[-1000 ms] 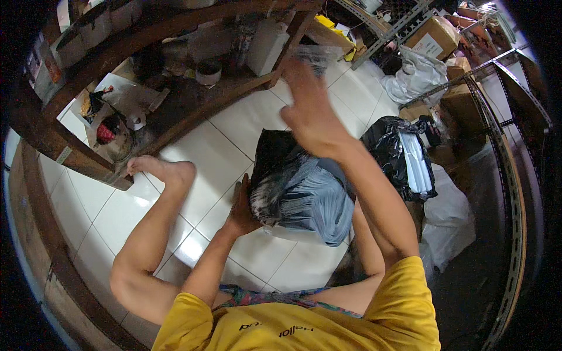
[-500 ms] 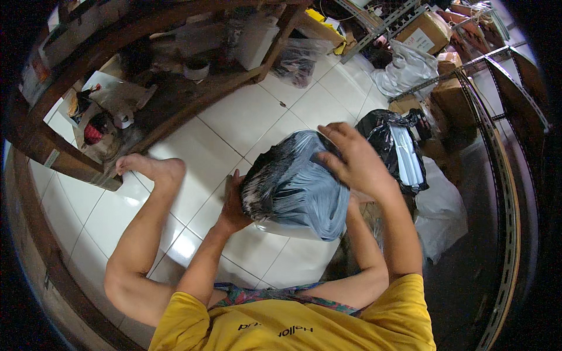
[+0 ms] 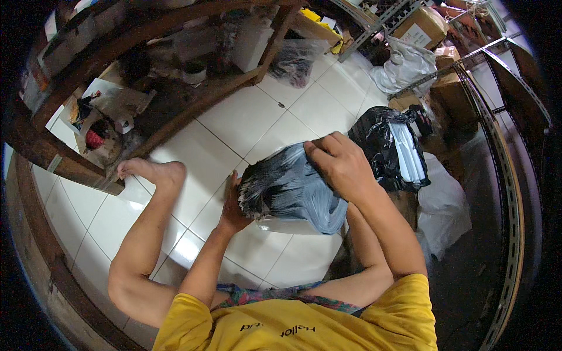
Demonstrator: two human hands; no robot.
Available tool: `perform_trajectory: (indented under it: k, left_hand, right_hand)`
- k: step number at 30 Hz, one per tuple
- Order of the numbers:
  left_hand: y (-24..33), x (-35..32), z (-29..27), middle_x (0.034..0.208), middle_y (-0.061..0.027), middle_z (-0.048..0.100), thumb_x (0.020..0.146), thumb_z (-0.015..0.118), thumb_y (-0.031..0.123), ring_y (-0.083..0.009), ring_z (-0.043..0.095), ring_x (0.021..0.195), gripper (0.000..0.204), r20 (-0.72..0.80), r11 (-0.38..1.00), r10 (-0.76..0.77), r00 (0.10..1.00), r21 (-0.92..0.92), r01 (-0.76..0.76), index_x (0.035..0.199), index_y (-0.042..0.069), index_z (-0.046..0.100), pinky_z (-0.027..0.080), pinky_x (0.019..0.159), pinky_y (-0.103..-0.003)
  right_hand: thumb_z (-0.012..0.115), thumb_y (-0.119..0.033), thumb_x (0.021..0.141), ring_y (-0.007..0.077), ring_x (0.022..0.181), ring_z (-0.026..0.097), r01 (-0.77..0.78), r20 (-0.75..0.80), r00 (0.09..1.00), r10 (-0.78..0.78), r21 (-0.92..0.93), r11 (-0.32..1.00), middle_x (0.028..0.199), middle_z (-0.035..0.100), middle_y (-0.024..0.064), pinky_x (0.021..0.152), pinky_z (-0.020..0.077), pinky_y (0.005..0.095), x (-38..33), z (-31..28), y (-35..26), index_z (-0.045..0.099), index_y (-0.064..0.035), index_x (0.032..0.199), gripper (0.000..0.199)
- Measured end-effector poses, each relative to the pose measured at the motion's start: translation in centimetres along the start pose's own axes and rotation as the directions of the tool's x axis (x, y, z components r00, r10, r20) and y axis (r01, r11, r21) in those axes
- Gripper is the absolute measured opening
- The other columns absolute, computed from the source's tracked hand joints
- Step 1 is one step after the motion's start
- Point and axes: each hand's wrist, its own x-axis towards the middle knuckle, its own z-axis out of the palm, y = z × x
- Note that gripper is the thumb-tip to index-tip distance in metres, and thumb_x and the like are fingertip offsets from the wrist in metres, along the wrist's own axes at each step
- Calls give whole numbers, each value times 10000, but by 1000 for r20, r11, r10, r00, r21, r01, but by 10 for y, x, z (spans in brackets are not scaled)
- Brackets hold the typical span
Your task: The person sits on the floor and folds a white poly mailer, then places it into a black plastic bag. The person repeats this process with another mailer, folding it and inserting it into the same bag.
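A thick folded stack of thin plastic bags (image 3: 293, 187), black on the left and grey-blue on the right, is held above the tiled floor between my legs. My left hand (image 3: 236, 205) props its left side, the palm against the layered edges and the fingers partly hidden. With curled fingers, my right hand (image 3: 339, 161) grips the upper right of the stack, thumb side pressed on the grey-blue layers. White or clear plastic shows beneath the stack. Close by on the right lies a black plastic bundle (image 3: 377, 140), torn open around a pale, light-blue stack (image 3: 405, 153).
A wooden shelf unit (image 3: 193, 105) with assorted items stands at the left. Metal racks (image 3: 500, 169) with cardboard boxes (image 3: 421, 28) line the right. White plastic sacks (image 3: 442, 216) lie by the right rack, and a clear bag (image 3: 295, 61) rests on the far floor.
My right hand has come down onto the stack's upper right, its fingers curling in from a more spread pose. The stack's top layers have shifted and flattened slightly. My left hand stays put.
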Motion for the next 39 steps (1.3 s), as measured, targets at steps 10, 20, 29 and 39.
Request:
perform_trajectory:
  k: [10,20,29,39]
  left_hand:
    - [-8,-12,26,1297,-191,551,781,840,328,-417,496,1257,1015,-149,998,-54,987,35,60,1509,-49,241,307,1164,-546]
    - [-13,-9,12,1439,-192,497,843,757,497,-400,452,1337,909,170,989,-127,977,99,111,1512,53,331,219,1224,-522]
    - [3,6,12,1289,-70,649,841,745,529,-277,532,1291,960,-12,992,-31,999,-124,29,1506,-11,312,143,1253,-487]
    - [6,0,-2,1461,-178,477,642,941,172,-319,480,1356,1318,118,999,-9,993,-34,13,1577,41,22,371,1156,-419]
  right_hand:
    - [696,-232,895,440,1352,459,-345,288,915,282,199,917,1422,483,315,1112,403,485,-4,-19,-42,518,87,1346,580]
    - [666,-148,817,461,1366,436,-194,256,951,173,60,979,1422,455,338,1155,357,516,-24,-23,-70,442,124,1392,675]
    - [652,-114,801,340,1176,585,-226,201,958,207,74,971,1249,621,192,989,474,399,-34,-11,-75,570,48,1310,541]
    - [616,-567,875,497,1468,247,-317,133,946,296,179,931,1577,291,291,1194,119,638,-22,-13,-6,197,-19,1581,987]
